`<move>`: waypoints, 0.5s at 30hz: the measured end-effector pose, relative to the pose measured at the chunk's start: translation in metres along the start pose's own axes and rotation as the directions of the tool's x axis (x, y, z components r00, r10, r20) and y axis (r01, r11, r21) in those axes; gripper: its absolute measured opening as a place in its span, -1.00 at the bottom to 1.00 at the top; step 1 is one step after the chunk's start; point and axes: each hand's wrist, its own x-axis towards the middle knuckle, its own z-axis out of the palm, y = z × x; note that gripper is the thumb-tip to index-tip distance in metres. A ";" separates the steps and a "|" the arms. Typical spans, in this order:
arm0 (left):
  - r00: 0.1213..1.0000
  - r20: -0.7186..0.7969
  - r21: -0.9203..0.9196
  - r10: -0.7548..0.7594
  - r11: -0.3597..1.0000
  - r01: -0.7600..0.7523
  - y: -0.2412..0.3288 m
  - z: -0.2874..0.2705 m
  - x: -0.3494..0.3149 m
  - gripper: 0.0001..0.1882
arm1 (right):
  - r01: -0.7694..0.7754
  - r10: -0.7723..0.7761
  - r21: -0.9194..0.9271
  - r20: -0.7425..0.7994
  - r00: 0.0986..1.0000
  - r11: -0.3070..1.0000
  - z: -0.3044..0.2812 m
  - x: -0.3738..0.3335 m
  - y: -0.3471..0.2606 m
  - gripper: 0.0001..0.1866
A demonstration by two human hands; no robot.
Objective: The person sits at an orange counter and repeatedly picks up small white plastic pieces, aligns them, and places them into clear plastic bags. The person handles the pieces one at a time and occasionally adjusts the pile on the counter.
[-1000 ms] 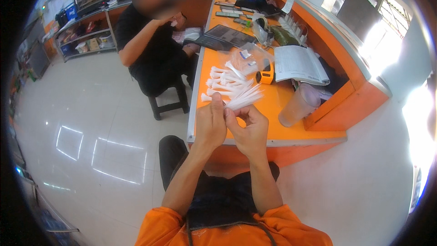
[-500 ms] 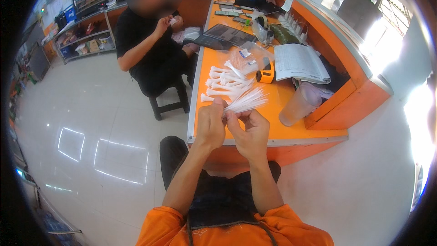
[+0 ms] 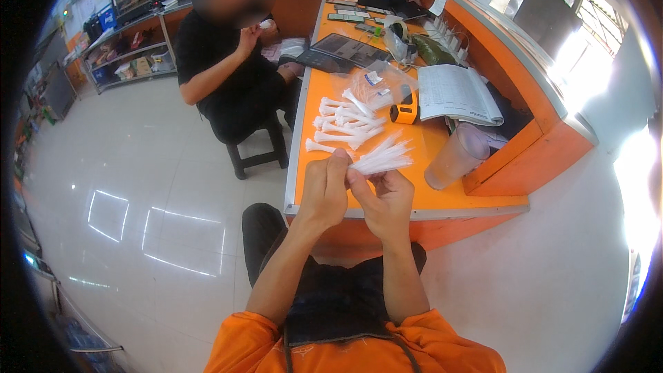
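Both my hands are closed over the near end of the desk, around a fanned bundle of white cable ties (image 3: 388, 155). My left hand (image 3: 324, 190) pinches the bundle's gathered end from the left. With thumb and fingers, my right hand (image 3: 384, 204) grips it from below and the right. The loose tips spread out to the upper right, and the gripped end is partly hidden by my fingers. Just beyond lie several more white bundles (image 3: 349, 124), narrow in the middle and flared at the ends, next to a clear plastic bag (image 3: 373, 86).
A yellow-and-black tape dispenser (image 3: 405, 109), an open booklet (image 3: 459, 94) and a translucent cup (image 3: 457, 157) stand along the right of the orange desk (image 3: 314, 179). A laptop (image 3: 347, 50) and phones lie farther back. At left, a seated person (image 3: 228, 76) holds something small and white.
My hands and the bundle have shifted slightly right. The strips are now fanned more compactly. The seated person's hands have moved a little.
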 end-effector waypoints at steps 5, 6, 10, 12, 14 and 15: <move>0.948 0.031 0.192 0.316 0.929 -0.316 -0.017 -0.003 -0.002 -0.66 | 0.010 -0.010 0.049 0.011 1.000 0.999 0.001 0.000 -0.003 -0.79; 0.900 0.021 0.298 0.435 0.857 -0.421 -0.021 -0.002 -0.003 -0.72 | 0.009 -0.009 0.057 0.006 1.000 0.998 0.002 -0.001 -0.002 -0.80; 0.746 0.028 0.388 0.666 0.680 -0.622 -0.034 0.001 0.002 -0.91 | -0.024 0.024 0.083 -0.010 1.000 0.996 0.002 -0.003 0.003 -0.80; 0.689 0.045 0.385 0.723 0.624 -0.680 -0.033 0.000 0.006 -0.91 | -0.054 0.055 0.094 -0.016 0.998 0.994 0.002 -0.005 0.003 -0.80; 0.741 0.049 0.326 0.670 0.690 -0.646 -0.028 -0.001 0.005 -0.83 | -0.084 0.086 0.105 -0.020 0.996 0.991 0.002 -0.006 0.002 -0.80; 0.813 0.052 0.268 0.580 0.776 -0.571 -0.020 -0.003 0.003 -0.75 | -0.085 0.088 0.102 -0.018 0.996 0.991 0.002 -0.006 0.001 -0.79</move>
